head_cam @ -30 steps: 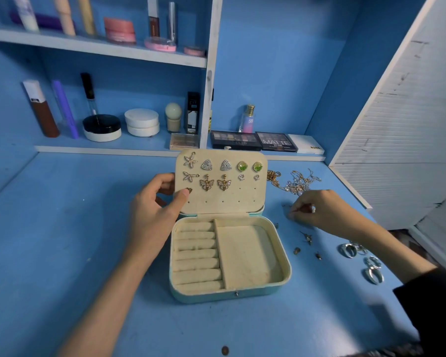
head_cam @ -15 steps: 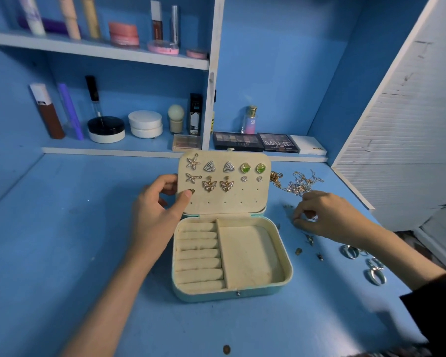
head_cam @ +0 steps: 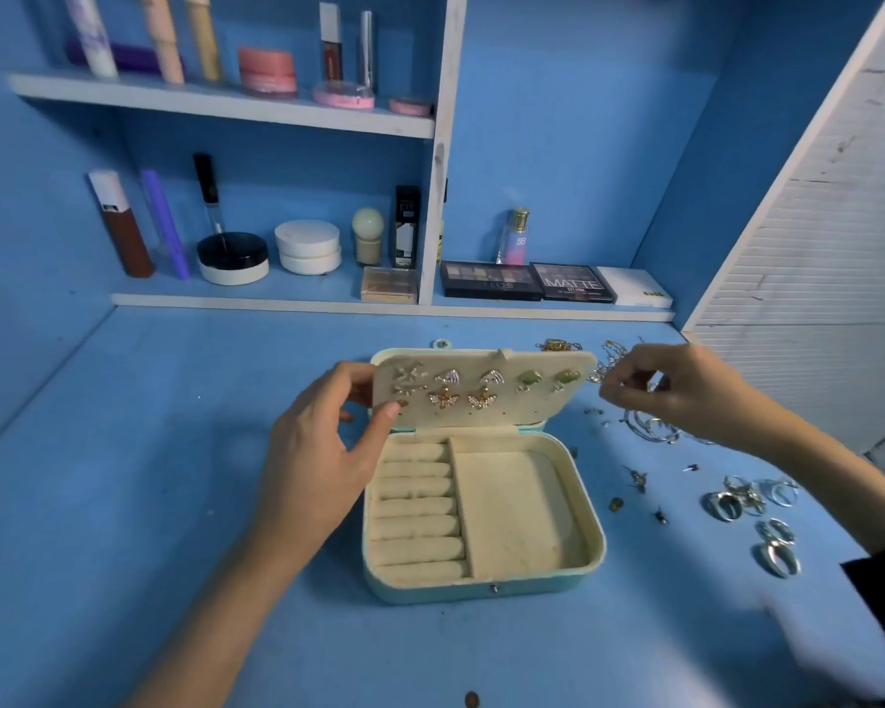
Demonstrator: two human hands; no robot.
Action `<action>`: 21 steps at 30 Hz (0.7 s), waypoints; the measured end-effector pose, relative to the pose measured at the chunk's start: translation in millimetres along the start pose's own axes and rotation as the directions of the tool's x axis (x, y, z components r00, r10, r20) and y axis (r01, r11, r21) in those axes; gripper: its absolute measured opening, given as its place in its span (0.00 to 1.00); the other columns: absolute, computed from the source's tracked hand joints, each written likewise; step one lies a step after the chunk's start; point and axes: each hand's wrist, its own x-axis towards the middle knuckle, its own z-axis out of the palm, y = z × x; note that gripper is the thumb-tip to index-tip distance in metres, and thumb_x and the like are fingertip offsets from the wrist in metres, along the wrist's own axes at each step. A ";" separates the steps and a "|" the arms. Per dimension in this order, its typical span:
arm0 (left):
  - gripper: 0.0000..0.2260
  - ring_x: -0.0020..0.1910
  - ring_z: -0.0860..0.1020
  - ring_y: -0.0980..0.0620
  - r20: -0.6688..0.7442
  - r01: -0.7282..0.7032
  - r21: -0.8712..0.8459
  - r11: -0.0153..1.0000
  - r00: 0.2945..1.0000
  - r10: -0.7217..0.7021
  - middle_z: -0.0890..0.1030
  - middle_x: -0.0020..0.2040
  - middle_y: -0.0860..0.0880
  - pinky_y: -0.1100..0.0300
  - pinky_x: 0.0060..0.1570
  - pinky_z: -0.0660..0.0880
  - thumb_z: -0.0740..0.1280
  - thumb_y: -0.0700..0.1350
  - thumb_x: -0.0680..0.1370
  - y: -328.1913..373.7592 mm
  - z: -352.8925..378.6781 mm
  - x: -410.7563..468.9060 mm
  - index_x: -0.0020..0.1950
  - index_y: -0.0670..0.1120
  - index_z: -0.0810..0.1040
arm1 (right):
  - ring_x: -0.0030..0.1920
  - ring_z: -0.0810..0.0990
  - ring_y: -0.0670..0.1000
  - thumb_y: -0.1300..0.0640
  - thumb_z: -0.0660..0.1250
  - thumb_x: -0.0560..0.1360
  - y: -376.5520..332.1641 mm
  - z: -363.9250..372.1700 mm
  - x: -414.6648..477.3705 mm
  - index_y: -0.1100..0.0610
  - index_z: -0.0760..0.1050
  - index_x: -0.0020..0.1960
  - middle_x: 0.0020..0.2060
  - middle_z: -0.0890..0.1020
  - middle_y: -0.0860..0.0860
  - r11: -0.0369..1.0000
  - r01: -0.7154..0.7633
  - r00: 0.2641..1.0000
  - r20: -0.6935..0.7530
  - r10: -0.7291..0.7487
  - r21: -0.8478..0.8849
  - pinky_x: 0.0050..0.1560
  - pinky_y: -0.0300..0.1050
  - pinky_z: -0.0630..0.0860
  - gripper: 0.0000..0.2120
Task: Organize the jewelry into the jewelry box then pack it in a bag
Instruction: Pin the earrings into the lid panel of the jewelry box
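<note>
Left hand grips the left edge of the jewelry box lid, thumb in front. Right hand is just right of the lid, fingertips pinched together, can't tell on what.

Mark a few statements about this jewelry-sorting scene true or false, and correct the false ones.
1. The mint-green jewelry box with cream lining stands open. True.
2. The silver metal rings sit in the box's cream ring rolls. False: the rolls hold nothing; the rings lie on the blue table, right of the box.
3. The left hand grips the left edge of the box's lid. True.
4. The lid carries no earrings. False: several are pinned in it, among them two green earrings.
5. The right hand rests inside the box's wide compartment. False: it is out over the table, right of the lid.
</note>
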 end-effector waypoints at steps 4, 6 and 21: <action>0.09 0.42 0.70 0.73 -0.014 -0.133 0.074 0.988 0.991 0.134 0.73 0.40 0.63 0.81 0.44 0.63 0.69 0.47 0.72 -1.6 -2.2 -5.4 0.48 0.53 0.71 | 0.38 0.77 0.48 0.58 0.70 0.72 -25.9 -1.8 13.1 0.52 0.81 0.39 0.38 0.83 0.51 0.985 -0.007 1.000 0.030 0.002 0.170 0.44 0.39 0.73 0.04; 0.06 0.44 0.70 0.73 -0.014 -0.193 0.068 0.979 0.981 0.194 0.74 0.41 0.59 0.81 0.46 0.63 0.67 0.47 0.72 -3.4 -2.0 -8.3 0.47 0.50 0.73 | 0.40 0.78 0.50 0.58 0.70 0.73 -44.3 -1.3 18.0 0.52 0.82 0.39 0.38 0.83 0.51 0.971 0.009 0.997 0.067 -0.026 0.239 0.42 0.38 0.74 0.05; 0.04 0.42 0.74 0.57 0.037 -0.329 0.121 0.937 0.944 0.327 0.78 0.41 0.53 0.64 0.43 0.72 0.66 0.43 0.71 -13.8 -6.6 -14.8 0.45 0.45 0.76 | 0.33 0.76 0.41 0.64 0.66 0.75 -124.0 57.6 54.4 0.58 0.81 0.43 0.35 0.82 0.50 0.962 0.038 0.839 0.514 -0.178 0.270 0.34 0.34 0.70 0.06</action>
